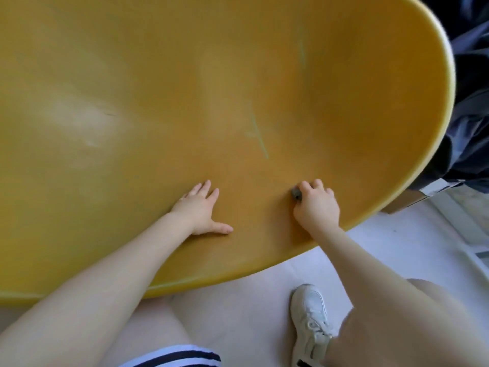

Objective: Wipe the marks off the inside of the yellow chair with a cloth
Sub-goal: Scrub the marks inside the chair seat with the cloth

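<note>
The yellow chair point(185, 88) fills most of the view as a wide curved shell seen from inside. A pale greenish streak mark point(258, 133) runs down its middle, and a fainter mark point(301, 53) sits higher to the right. My left hand point(202, 211) lies flat on the shell with fingers spread, holding nothing. To its right, near the rim, my right hand point(316, 205) is clenched on a small grey cloth point(295, 194), pressed against the shell. Only a corner of the cloth shows past my fingers.
Pale floor point(397, 247) lies below the chair's rim. My white shoe point(311, 321) stands on it at lower right. Dark fabric point(471, 115) hangs beyond the right rim, with a cardboard box corner point(412, 200) beneath it.
</note>
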The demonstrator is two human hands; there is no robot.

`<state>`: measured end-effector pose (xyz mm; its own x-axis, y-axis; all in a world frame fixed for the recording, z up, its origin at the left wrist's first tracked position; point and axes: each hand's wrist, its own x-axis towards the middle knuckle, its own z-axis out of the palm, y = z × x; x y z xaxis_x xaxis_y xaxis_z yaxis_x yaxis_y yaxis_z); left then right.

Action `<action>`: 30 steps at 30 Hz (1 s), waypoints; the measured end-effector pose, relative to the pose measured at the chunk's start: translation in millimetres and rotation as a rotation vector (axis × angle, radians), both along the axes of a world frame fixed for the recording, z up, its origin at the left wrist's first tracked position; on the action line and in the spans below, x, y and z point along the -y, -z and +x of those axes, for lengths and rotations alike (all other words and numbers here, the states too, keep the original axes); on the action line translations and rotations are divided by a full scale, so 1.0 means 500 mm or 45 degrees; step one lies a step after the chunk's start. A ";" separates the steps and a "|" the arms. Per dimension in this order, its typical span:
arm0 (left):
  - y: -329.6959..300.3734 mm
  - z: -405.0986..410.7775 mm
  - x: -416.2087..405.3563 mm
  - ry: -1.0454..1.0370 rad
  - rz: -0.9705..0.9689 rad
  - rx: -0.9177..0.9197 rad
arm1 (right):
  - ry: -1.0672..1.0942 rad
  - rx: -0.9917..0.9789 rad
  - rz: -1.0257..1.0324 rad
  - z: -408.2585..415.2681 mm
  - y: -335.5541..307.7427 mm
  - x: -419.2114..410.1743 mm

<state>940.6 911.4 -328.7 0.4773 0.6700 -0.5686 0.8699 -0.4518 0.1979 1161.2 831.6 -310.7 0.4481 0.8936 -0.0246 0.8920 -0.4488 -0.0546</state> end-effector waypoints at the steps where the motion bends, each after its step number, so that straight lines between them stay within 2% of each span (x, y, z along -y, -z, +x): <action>1: -0.003 0.007 0.003 -0.005 -0.010 -0.034 | -0.039 -0.066 0.000 -0.033 0.010 0.011; 5: -0.012 0.036 0.009 -0.043 0.011 -0.114 | -0.249 -0.182 0.081 -0.126 0.044 0.050; 7: -0.010 0.039 0.008 -0.047 0.018 -0.120 | -0.403 -0.262 0.190 -0.114 0.051 0.061; 10: -0.006 0.035 0.013 -0.059 0.022 -0.101 | -0.514 -0.178 0.153 -0.045 0.035 0.058; 12: -0.002 0.033 0.017 -0.073 0.020 -0.079 | -0.370 0.013 0.094 0.023 0.016 0.046; 14: 0.000 0.033 0.019 -0.092 0.012 -0.062 | -0.148 0.152 0.148 0.085 0.003 0.034; 17: 0.000 0.038 0.014 -0.108 0.002 -0.057 | 0.070 0.170 0.195 0.095 -0.001 0.022; 21: -0.001 0.043 0.015 -0.120 0.004 -0.080 | -0.026 -0.042 -0.004 -0.038 0.026 0.032; 24: -0.003 0.046 0.012 -0.114 0.019 -0.100 | -0.112 -0.233 -0.027 -0.127 0.041 0.033; 27: -0.005 0.051 0.013 -0.107 0.045 -0.123 | -0.232 -0.370 -0.038 -0.119 0.048 0.023; 30: -0.007 0.051 0.011 -0.090 0.062 -0.135 | -0.338 -0.305 -0.006 -0.034 0.043 0.019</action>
